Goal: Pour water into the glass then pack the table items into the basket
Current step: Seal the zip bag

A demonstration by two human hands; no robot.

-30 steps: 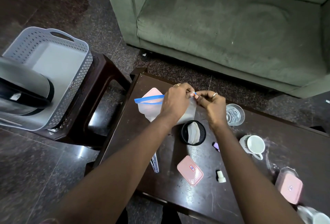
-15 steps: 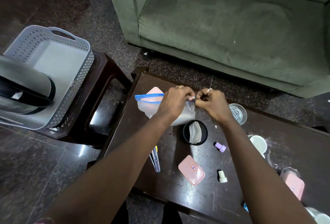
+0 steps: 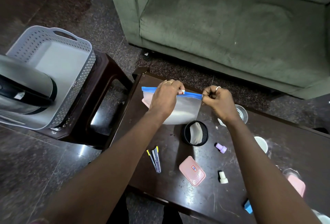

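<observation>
Over the far left of the dark table (image 3: 223,195) I hold a frosted zip bag (image 3: 185,109) with a blue seal strip. My left hand (image 3: 166,98) pinches the white slider on the strip. My right hand (image 3: 217,101) grips the bag's right top corner. Something pink shows at the bag's left edge. The glass (image 3: 242,113) with water stands just right of my right wrist, partly hidden. The grey perforated basket (image 3: 59,62) sits on a side stool at left with a steel kettle (image 3: 23,91) in it.
On the table lie a black mesh cup (image 3: 196,133), a pink lid (image 3: 192,171), a stapler (image 3: 155,160), a lilac bottle (image 3: 221,147), a white bottle (image 3: 222,177), a white mug (image 3: 261,143) and a pink box (image 3: 296,184). A green sofa (image 3: 223,27) stands behind.
My hands were pinched together at the middle of the seal; now they are apart, the right at the bag's right corner, the left on the slider. The bag is stretched wider.
</observation>
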